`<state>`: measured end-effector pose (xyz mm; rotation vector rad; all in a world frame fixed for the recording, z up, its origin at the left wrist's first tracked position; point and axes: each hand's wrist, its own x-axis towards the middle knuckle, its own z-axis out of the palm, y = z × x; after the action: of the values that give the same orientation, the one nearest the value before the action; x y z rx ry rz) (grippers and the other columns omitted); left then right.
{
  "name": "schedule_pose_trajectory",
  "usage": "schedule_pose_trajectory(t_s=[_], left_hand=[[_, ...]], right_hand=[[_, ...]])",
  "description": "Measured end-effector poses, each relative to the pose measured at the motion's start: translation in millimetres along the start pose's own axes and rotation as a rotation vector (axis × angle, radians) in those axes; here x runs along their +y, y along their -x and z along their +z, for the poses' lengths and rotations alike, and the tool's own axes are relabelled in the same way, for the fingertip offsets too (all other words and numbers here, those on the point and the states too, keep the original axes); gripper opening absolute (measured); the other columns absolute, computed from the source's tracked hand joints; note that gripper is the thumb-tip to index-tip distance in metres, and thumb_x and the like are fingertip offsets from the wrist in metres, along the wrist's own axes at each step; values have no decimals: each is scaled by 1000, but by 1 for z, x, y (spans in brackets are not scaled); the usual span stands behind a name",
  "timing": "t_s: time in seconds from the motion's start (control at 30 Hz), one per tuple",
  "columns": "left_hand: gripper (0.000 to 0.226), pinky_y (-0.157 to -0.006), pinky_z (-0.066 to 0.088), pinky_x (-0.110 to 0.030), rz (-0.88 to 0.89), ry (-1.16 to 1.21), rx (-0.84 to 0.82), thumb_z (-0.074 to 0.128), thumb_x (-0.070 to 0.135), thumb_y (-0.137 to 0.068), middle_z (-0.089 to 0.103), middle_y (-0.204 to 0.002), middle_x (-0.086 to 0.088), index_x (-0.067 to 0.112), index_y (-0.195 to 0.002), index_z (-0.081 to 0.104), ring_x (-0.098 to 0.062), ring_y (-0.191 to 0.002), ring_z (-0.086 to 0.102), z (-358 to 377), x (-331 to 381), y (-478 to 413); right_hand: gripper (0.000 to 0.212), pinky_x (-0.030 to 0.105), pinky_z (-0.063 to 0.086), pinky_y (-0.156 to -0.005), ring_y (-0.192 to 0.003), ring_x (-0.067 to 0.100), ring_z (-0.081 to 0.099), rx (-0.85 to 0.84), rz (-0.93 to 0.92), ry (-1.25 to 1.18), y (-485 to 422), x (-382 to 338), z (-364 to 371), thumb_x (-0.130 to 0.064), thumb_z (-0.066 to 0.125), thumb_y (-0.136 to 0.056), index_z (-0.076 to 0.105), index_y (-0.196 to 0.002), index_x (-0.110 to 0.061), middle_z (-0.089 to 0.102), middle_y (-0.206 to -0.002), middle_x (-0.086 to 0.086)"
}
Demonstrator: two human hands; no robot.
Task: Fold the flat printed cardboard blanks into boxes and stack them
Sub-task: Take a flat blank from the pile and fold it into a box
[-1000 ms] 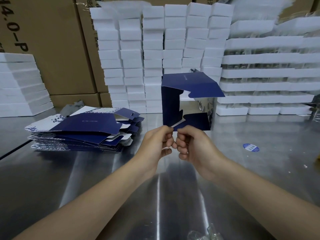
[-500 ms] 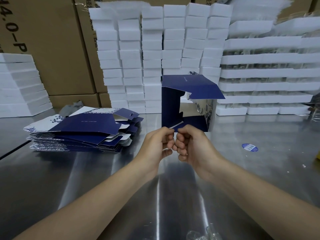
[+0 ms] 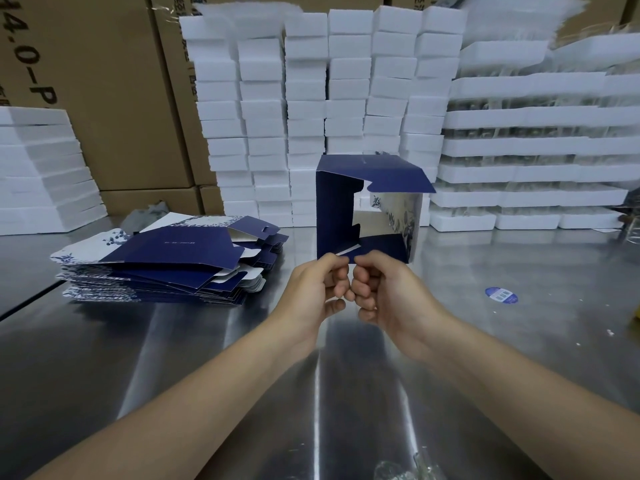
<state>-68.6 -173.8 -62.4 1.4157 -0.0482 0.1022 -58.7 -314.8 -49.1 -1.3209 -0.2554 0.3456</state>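
Note:
A navy and white printed cardboard box [image 3: 337, 209] stands opened into a square tube in front of me, its open end facing me and its flaps spread. My left hand [image 3: 317, 289] and my right hand [image 3: 381, 292] are side by side, knuckles touching, both pinching the bottom flap at the near lower edge. A pile of flat printed blanks [image 3: 166, 261] lies on the metal table to the left, apart from both hands.
The steel table [image 3: 346, 393] carries a round blue sticker [image 3: 501, 294] at right and crumpled clear plastic [image 3: 398, 471] at the near edge. White foam blocks [image 3: 311, 109] stand stacked behind the box, white trays [image 3: 530, 168] at right, brown cartons [image 3: 104, 98] at back left.
The box's side panel has squared up a little and the top flap sits flatter. Both hands stay pinched on the bottom flap in nearly the same place.

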Motion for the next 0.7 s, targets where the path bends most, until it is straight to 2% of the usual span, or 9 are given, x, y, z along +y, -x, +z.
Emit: schedule_pose_trajectory(t_s=[0.17,0.33,0.47,0.57,0.7], left_hand=[[35,-79,43,-37,-1,5,51,62,32,-94,47,-58,1,26,-59,57,-15,-60,58,-7,4,-2],[28,-77,42,-37,-35,7,53,66,40,-80,47,-58,2,27,-57,56,-14,-60,58,-5,4,1],[35,-77,41,-38,-31,-13,17,60,34,-94,53,-56,2,25,-60,59,-15,-58,59,-2,3,2],[37,-79,41,-39,-27,-18,56,58,29,-97,50,-55,1,24,-60,59,-16,-57,57,-2,4,2],[36,-74,41,-35,-35,-29,108,61,30,-96,46,-54,1,23,-60,59,-16,-57,57,-4,7,2]], right_hand=[[42,22,36,-45,-48,12,39,40,-10,-14,0,-2,-1,-32,56,-100,53,-59,-23,46,-60,-2],[41,24,35,-47,-49,13,39,26,-1,-26,0,-1,-1,-27,53,-102,51,-61,-21,46,-60,0],[43,23,39,-48,-50,12,43,-6,12,30,0,0,0,-32,55,-100,54,-59,-22,51,-62,2],[44,23,39,-48,-50,12,43,47,3,69,-1,1,0,-35,59,-100,57,-58,-25,51,-61,-1],[41,22,36,-46,-47,11,42,142,-10,8,-3,0,-3,-33,59,-103,56,-63,-24,51,-61,-3]])
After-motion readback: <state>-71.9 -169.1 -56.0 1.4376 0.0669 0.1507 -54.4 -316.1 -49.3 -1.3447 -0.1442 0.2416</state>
